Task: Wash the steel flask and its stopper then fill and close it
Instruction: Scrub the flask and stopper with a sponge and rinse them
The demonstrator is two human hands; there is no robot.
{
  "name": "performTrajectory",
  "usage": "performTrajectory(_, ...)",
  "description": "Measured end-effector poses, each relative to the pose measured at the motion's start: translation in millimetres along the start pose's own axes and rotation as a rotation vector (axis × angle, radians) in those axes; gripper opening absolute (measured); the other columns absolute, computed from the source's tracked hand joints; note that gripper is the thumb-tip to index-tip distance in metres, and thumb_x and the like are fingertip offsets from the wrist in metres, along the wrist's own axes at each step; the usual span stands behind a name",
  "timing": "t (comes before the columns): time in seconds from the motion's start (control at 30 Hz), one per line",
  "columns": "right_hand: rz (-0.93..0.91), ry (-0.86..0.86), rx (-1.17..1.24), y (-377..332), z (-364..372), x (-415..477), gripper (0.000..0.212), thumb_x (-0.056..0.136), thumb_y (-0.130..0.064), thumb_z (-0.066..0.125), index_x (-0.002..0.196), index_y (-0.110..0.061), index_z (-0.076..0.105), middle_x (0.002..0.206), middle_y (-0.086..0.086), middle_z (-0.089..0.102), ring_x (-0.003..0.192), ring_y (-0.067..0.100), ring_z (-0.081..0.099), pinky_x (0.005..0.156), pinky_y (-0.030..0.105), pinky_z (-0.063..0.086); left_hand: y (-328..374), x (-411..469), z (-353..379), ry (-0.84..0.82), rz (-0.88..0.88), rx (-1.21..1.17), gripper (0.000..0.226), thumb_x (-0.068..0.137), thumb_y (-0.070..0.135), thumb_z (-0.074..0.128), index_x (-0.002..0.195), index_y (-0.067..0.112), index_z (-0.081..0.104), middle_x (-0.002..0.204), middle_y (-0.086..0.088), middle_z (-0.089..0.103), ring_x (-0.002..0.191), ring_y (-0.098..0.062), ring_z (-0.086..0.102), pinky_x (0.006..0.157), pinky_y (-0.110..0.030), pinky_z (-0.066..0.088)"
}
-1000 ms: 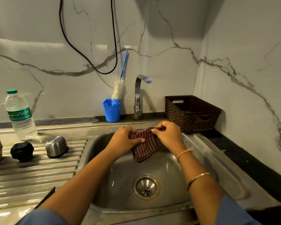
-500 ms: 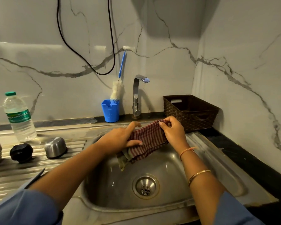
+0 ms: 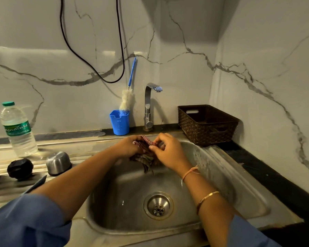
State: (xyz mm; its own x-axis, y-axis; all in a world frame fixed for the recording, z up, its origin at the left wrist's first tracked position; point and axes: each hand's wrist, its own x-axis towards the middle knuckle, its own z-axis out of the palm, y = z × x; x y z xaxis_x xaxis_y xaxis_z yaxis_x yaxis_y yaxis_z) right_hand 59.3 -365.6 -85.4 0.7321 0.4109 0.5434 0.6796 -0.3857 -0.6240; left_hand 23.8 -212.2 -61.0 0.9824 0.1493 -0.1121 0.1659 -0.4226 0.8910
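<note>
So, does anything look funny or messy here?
Only the black cable: it dangles in a loose loop near the tap, an odd place for a wire. Nothing looks spilled. The left hand and right hand grip the striped cloth.

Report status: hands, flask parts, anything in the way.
Left hand and right hand both grip the striped cloth over the sink. Black stopper and steel cap lie on the drainboard, untouched. No water seen at the tap. Nothing in the way seen.
</note>
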Motion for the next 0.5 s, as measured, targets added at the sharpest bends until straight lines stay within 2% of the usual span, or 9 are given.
performTrajectory(0.03,-0.029,-0.041,-0.030,-3.5,4.4,-1.4,0.011,0.084,-0.018,0.067,0.086,-0.010,0.059,0.086,-0.004,0.050,0.067,0.004,0.045,0.065,0.022,0.042,-0.9,1.8,1.1,0.033,-0.014,-0.082,0.029,0.091,0.002,0.054,0.118,0.013,0.054,0.100,-0.013,0.064,0.090,-0.024,0.064,0.083,-0.037,0.056)
performTrajectory(0.1,-0.092,-0.110,-0.104,-9.8,13.5,-4.9,0.013,0.087,-0.018,0.062,0.096,-0.009,0.058,0.101,0.004,0.054,0.083,0.015,0.054,0.075,0.030,0.047,-1.4,3.6,4.8,0.090,-0.041,-0.259,0.024,0.095,0.010,0.045,0.117,0.008,0.054,0.099,-0.017,0.063,0.088,-0.026,0.062,0.081,-0.041,0.055)
performTrajectory(0.2,-0.173,-0.151,-0.189,-13.2,19.1,-8.1,0.033,0.090,-0.015,0.056,0.122,-0.008,0.053,0.126,0.009,0.052,0.111,0.024,0.052,0.095,0.032,0.042,1.6,0.6,9.5,0.138,-0.087,-0.504,0.025,0.098,0.032,0.042,0.100,0.010,0.053,0.098,-0.015,0.062,0.093,-0.026,0.060,0.081,-0.040,0.051)
performTrajectory(0.23,-0.186,-0.171,-0.189,-13.1,18.4,-7.5,0.034,0.090,-0.014,0.056,0.123,-0.007,0.053,0.127,0.010,0.053,0.111,0.022,0.052,0.097,0.031,0.041,0.6,1.9,9.9,0.143,-0.067,-0.491,0.027,0.097,0.037,0.045,0.100,0.012,0.053,0.101,-0.015,0.063,0.092,-0.025,0.060,0.080,-0.039,0.052)
performTrajectory(0.3,-0.188,-0.215,-0.102,-13.3,14.4,-5.6,0.019,0.089,-0.014,0.059,0.104,-0.004,0.062,0.110,0.011,0.059,0.094,0.016,0.053,0.086,0.027,0.046,-4.1,4.7,11.6,0.167,0.010,-0.376,0.022,0.095,0.029,0.053,0.109,0.013,0.052,0.109,-0.017,0.062,0.089,-0.022,0.060,0.072,-0.037,0.053)
performTrajectory(0.33,-0.151,-0.174,-0.024,-13.0,12.1,-3.7,0.013,0.089,-0.015,0.061,0.095,-0.004,0.065,0.101,0.009,0.060,0.086,0.013,0.052,0.077,0.020,0.045,-6.4,5.8,12.2,0.197,0.037,-0.363,0.021,0.094,0.019,0.053,0.114,0.013,0.049,0.112,-0.016,0.060,0.091,-0.022,0.060,0.074,-0.038,0.054)
performTrajectory(0.4,0.010,0.086,0.154,-7.8,7.2,3.2,0.013,0.090,-0.018,0.059,0.093,-0.006,0.064,0.101,0.007,0.058,0.082,0.008,0.052,0.068,0.007,0.041,-8.9,6.9,13.1,0.226,0.067,-0.427,0.027,0.095,0.008,0.049,0.121,0.012,0.044,0.119,-0.013,0.056,0.105,-0.027,0.058,0.088,-0.045,0.052)
performTrajectory(0.47,0.271,0.272,0.384,-2.6,1.4,8.3,0.026,0.092,-0.028,0.057,0.112,-0.011,0.056,0.118,0.009,0.054,0.094,0.012,0.055,0.069,0.011,0.044,-8.8,6.5,14.9,0.211,0.113,-0.508,0.027,0.095,0.004,0.047,0.121,0.012,0.042,0.121,-0.011,0.055,0.112,-0.027,0.055,0.094,-0.046,0.049)
performTrajectory(0.5,0.420,0.239,0.506,-1.8,-1.2,8.9,0.037,0.091,-0.034,0.056,0.122,-0.015,0.048,0.124,0.009,0.051,0.103,0.016,0.054,0.072,0.018,0.046,-8.8,5.4,16.7,0.191,0.137,-0.522,0.026,0.095,0.003,0.046,0.119,0.014,0.042,0.120,-0.011,0.055,0.111,-0.025,0.056,0.092,-0.044,0.050)
